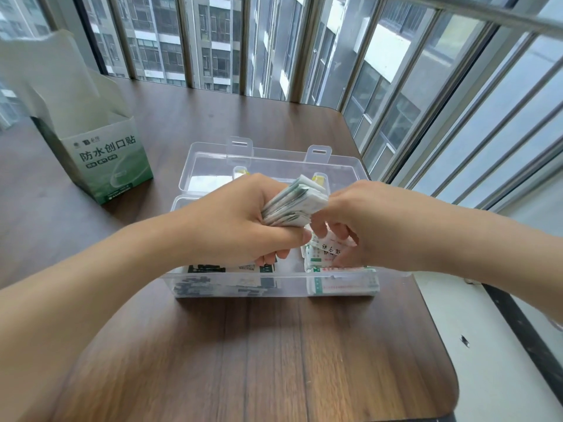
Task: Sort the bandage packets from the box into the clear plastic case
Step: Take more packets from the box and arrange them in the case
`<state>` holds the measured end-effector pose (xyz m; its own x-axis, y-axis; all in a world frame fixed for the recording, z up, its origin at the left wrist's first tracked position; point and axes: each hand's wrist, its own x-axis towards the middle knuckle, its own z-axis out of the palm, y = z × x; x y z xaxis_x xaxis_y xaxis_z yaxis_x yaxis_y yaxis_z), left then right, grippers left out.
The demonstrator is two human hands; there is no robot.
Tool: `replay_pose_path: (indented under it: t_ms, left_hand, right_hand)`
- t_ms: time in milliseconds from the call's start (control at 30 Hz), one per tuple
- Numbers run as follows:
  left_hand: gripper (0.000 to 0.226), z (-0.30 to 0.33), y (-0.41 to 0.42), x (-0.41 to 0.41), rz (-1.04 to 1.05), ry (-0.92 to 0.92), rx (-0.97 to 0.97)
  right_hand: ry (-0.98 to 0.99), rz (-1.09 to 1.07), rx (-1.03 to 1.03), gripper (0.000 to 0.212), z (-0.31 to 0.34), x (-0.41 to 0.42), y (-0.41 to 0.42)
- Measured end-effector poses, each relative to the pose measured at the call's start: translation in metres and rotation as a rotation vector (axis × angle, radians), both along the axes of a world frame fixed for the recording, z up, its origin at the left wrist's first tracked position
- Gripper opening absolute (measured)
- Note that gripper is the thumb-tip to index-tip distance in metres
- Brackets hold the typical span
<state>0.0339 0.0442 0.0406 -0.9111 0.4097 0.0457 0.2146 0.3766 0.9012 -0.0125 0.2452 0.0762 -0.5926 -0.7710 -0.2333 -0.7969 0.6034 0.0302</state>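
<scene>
A clear plastic case (274, 286) stands open at the middle of the wooden table, its lid (274, 159) folded back. Above the case my left hand (240, 220) grips a thick stack of white-and-green bandage packets (294, 204). My right hand (359, 220) touches the stack's right end with its fingers curled down over white packets (330, 251) lying in the case's right part. More packets (341, 284) lie against the case's front right wall. The green-and-white bandage box (106, 156) stands open-topped at the left rear.
The brown wooden table (259, 354) has a rounded corner at the right front, beside a white sill (487, 345). Window bars (304, 47) run behind and along the right. Dark-printed items (207, 269) lie in the case's left part.
</scene>
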Motion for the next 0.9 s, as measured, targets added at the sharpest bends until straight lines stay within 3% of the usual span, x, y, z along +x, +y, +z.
replay_pose_path:
  t_ms: [100, 233, 333, 500, 633, 800, 900]
  left_hand:
    - [0.033, 0.000, -0.001, 0.000, 0.002, -0.006, 0.000]
    - [0.036, 0.000, 0.000, -0.002, 0.010, -0.024, -0.001]
    - [0.037, -0.001, 0.000, -0.002, 0.003, -0.034, -0.004]
    - [0.027, -0.001, 0.001, -0.002, 0.002, -0.030, 0.003]
    - [0.034, -0.002, 0.001, -0.002, -0.002, -0.038, 0.004]
    - [0.025, -0.002, 0.000, -0.003, 0.009, -0.057, 0.003]
    - [0.028, 0.003, 0.002, -0.001, 0.012, -0.074, 0.004]
  right_hand:
    - [-0.011, 0.003, -0.024, 0.022, -0.005, -0.002, 0.003]
    - [-0.105, 0.040, -0.073, 0.003, -0.005, -0.005, 0.006]
    - [-0.091, -0.008, -0.138, 0.010, -0.002, -0.006, 0.008]
    - [0.004, -0.083, -0.069, 0.034, -0.014, -0.007, 0.011]
    - [-0.035, -0.014, -0.106, 0.021, -0.016, -0.006, 0.011]
    - [-0.106, -0.027, -0.158, 0.003, -0.015, -0.006, 0.014]
    - [-0.065, -0.012, -0.115, 0.007, -0.016, -0.007, 0.014]
